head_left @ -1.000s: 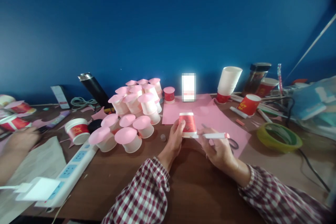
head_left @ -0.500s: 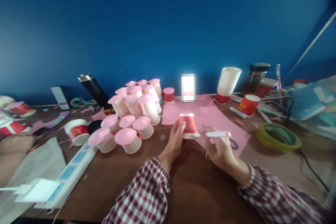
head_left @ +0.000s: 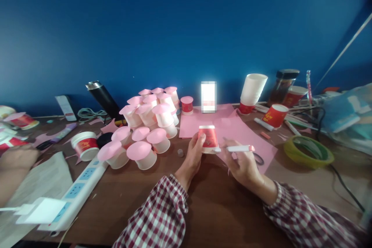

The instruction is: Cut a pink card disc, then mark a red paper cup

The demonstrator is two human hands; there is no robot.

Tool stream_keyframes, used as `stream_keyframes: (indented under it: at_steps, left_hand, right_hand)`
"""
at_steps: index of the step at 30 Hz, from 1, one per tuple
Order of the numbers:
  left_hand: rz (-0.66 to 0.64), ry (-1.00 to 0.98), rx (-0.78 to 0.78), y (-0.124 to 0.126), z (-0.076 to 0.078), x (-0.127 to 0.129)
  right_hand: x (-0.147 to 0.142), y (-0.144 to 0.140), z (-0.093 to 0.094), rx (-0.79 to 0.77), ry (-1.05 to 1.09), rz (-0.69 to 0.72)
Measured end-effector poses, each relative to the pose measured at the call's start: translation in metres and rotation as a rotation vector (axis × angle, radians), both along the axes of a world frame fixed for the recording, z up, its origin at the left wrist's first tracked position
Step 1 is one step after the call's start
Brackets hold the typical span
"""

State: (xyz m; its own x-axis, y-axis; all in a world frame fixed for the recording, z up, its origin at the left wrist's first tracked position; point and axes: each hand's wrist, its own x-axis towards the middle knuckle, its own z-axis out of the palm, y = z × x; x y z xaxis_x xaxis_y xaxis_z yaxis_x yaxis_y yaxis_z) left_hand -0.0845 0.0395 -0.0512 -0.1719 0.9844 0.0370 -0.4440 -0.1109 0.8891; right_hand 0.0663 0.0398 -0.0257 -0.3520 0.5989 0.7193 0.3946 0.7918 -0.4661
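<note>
My left hand (head_left: 195,155) is closed around the left side of a small red paper cup (head_left: 209,138), thumb on its front. A pale rim shows at its top and bottom. Between the fingers of my right hand (head_left: 243,164) is a white marker (head_left: 238,148) with a reddish right end, lying nearly level. Its left tip is at the lower right of the cup; whether it touches cannot be told. Pink paper sheets (head_left: 192,126) lie behind both hands. Partly hidden by my right hand, a dark scissor handle (head_left: 258,159) rests on the paper.
Several white cups with pink cone tops (head_left: 141,150) stand left of my hands. Nearer left lies a power strip (head_left: 76,193) with a white plug. Yellow tape (head_left: 308,151), stacked white cups (head_left: 253,89) and a red cup (head_left: 275,116) are rightward. Another person's hand (head_left: 20,159) is far left.
Both my hands, the cup and the marker keep nearly the same place. At the far left, the red-and-white item by the other person's hand has shifted slightly left.
</note>
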Motion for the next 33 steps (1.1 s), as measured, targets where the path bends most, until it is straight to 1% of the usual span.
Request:
stream_keyframes:
  at_steps: [8,18,29,33]
  left_hand:
    - [0.001,-0.009,0.012,-0.0001,0.0002,0.0004]
    - [-0.025,0.019,0.024,0.0022,-0.0018,0.0001]
    - [-0.047,-0.003,0.052,0.0013,-0.0012,-0.0001]
    - [-0.029,-0.007,0.055,0.0005,-0.0003,-0.0003]
  right_hand:
    - [0.0003,0.0008,-0.0032,-0.069,-0.034,-0.004]
    - [0.0008,0.0023,-0.0052,0.023,-0.004,-0.068]
    - [0.001,0.0028,-0.0048,-0.005,-0.004,-0.055]
    - [0.0014,0.0031,-0.0044,-0.001,-0.039,-0.049]
